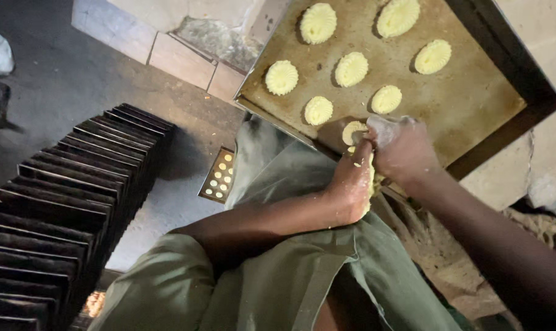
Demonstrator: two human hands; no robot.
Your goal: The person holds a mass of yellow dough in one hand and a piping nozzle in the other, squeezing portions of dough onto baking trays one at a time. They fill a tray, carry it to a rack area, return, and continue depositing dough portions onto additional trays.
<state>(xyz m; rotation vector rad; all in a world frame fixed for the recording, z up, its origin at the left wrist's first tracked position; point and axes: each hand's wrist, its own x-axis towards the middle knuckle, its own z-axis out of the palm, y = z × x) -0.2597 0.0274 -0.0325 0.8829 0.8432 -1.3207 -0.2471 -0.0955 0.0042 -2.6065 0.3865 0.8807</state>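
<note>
Dough: pale yellow, soft, a lump (370,178) squeezed between both hands just over the near edge of the tray (474,104).
Left hand (350,184): fingers wrapped tight around the lump, floury, wrist resting over the green-clad lap (302,270).
Right hand (403,149): fingers curled shut over the top of the dough, pressing down onto a half-formed piece (353,130) on the tray.
Pieces: seven finished ridged rounds (351,68) lie on the tray, each apart from the next, in rough rows.
Tray: worn brown metal, tilted across a ledge, near corner over the lap.
Stack: dark empty trays (63,208) stand on edge at the left on the floor.
Risk, sticking: I judge the new piece may lift or tear with the hand, as the dough looks tacky.
Risk, crowding: pressed too near its neighbour (319,110), it could merge with it.
Risk, tray: a hard push on the near edge might tip it.
</note>
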